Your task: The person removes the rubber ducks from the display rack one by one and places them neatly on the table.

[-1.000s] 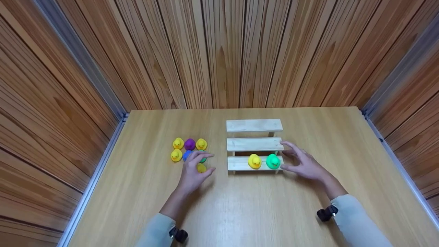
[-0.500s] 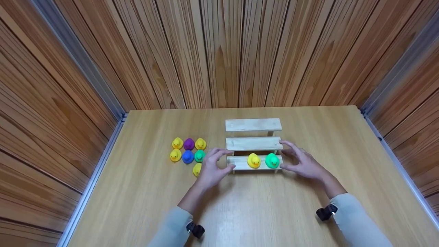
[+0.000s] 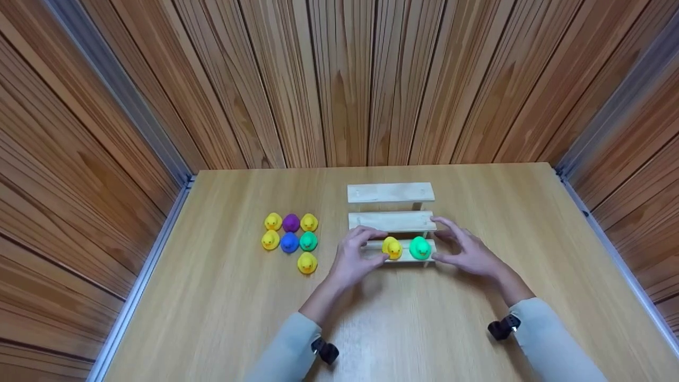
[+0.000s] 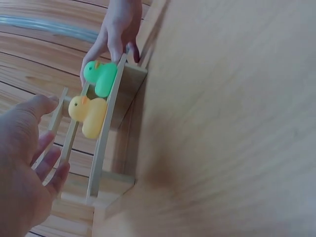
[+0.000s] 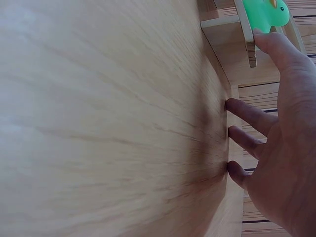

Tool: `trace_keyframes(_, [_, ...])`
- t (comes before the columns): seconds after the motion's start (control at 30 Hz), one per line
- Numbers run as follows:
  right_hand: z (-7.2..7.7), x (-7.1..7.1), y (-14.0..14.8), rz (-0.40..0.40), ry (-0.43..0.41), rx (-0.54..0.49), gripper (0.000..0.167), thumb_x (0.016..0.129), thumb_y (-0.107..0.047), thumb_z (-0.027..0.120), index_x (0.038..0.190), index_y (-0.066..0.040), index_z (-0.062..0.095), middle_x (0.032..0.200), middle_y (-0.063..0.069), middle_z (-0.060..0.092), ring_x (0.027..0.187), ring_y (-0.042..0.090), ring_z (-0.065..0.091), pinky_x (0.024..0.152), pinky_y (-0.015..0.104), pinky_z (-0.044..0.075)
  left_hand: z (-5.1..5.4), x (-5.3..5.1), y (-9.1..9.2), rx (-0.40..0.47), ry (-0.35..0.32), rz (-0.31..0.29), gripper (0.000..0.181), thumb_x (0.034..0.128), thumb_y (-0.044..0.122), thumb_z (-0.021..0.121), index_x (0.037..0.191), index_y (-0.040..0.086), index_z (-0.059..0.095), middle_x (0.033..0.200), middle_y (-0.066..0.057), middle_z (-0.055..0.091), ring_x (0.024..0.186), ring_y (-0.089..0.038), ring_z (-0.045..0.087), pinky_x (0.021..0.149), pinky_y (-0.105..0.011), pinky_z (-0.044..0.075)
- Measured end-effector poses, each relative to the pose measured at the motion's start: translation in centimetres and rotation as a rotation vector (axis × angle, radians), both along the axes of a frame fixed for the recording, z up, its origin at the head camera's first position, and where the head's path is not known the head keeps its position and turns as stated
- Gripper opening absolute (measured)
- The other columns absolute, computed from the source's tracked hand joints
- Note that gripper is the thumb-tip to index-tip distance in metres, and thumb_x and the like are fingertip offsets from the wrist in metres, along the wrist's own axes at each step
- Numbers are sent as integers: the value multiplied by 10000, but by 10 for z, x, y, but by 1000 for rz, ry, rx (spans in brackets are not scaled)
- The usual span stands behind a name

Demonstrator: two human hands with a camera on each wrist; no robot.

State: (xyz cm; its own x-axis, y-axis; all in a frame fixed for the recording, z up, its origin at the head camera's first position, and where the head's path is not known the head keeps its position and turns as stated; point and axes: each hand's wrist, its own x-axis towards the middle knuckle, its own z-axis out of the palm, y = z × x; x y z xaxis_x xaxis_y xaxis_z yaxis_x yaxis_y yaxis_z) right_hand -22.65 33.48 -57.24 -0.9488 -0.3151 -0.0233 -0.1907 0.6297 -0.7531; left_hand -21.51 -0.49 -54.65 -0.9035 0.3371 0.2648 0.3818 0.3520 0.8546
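Observation:
A small wooden three-step shelf (image 3: 391, 221) stands on the table. Its lowest board carries a yellow rubber duck (image 3: 392, 248) and, to the right, a green rubber duck (image 3: 420, 248). My left hand (image 3: 356, 258) is at the left end of that board, thumb and fingers spread on the yellow duck's side. In the left wrist view, the left hand (image 4: 24, 153) holds nothing and a gap separates it from the yellow duck (image 4: 89, 116). My right hand (image 3: 467, 250) touches the shelf's right end; in the right wrist view its thumb (image 5: 281, 49) lies at the lowest board's end, beside the green duck.
Left of the shelf stands a group of rubber ducks on the table (image 3: 228, 297): several yellow ones (image 3: 307, 262), a purple one (image 3: 291, 223), a blue one (image 3: 289, 242) and a green one (image 3: 308, 241). Wood-panelled walls (image 3: 345, 79) close the back and sides.
My left hand has moved right, from above the duck group to the yellow duck on the lowest board. The right hand stays at the shelf's end, and the ducks keep their places.

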Motion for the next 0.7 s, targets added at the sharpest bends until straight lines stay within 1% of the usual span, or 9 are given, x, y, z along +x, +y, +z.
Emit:
trace_keyframes(0.07, [0,0,0,2,5,-3,903,1021,-397,846,1748,-362,311,1670,209,606,1609,503,490,1300,862,199,-1,0,4,10,11,-2,397,967,140,901,1346,113,788,1360,-77,750,1309,-274,685,1141,-491,624])
trace_keyframes(0.13, [0,0,0,4,9,-6,900,1023,-385,846,1748,-363,314,1665,207,610,1606,500,497,1301,866,202,-3,0,8,16,14,1,398,964,153,908,1344,114,793,1361,-75,756,1309,-266,681,1137,-460,628])
trace_keyframes(0.3, [-1,1,-1,7,7,-3,902,1027,-387,840,1751,-365,302,1670,211,607,1610,501,493,1299,873,189,-10,-1,18,2,30,31,405,941,181,937,1323,128,811,1342,-65,774,1294,-248,680,1079,-353,633])
trace_keyframes(0.4, [-1,1,0,2,4,2,899,1030,-397,836,1751,-376,299,1668,213,607,1610,512,486,1293,880,197,-14,-2,22,2,39,44,402,926,181,951,1301,125,820,1325,-64,780,1268,-240,677,1063,-353,648])
trace_keyframes(0.5, [-1,1,0,-3,6,3,897,1029,-392,839,1747,-382,302,1664,215,609,1605,518,487,1289,877,212,-17,-2,26,12,40,45,393,919,172,956,1286,116,826,1312,-70,777,1236,-235,654,1058,-384,657])
trace_keyframes(0.6, [-1,1,0,0,16,-2,904,1023,-372,847,1748,-359,309,1658,225,613,1596,517,503,1291,874,214,-19,-1,28,10,41,49,374,916,159,956,1268,114,837,1300,-68,773,1214,-226,631,1046,-358,651])
trace_keyframes(0.7, [-1,1,-1,7,25,-3,908,1019,-363,851,1749,-332,313,1660,229,612,1590,507,520,1291,862,219,-22,0,31,-7,51,57,351,917,146,954,1250,122,848,1288,-57,780,1220,-222,627,1042,-298,611])
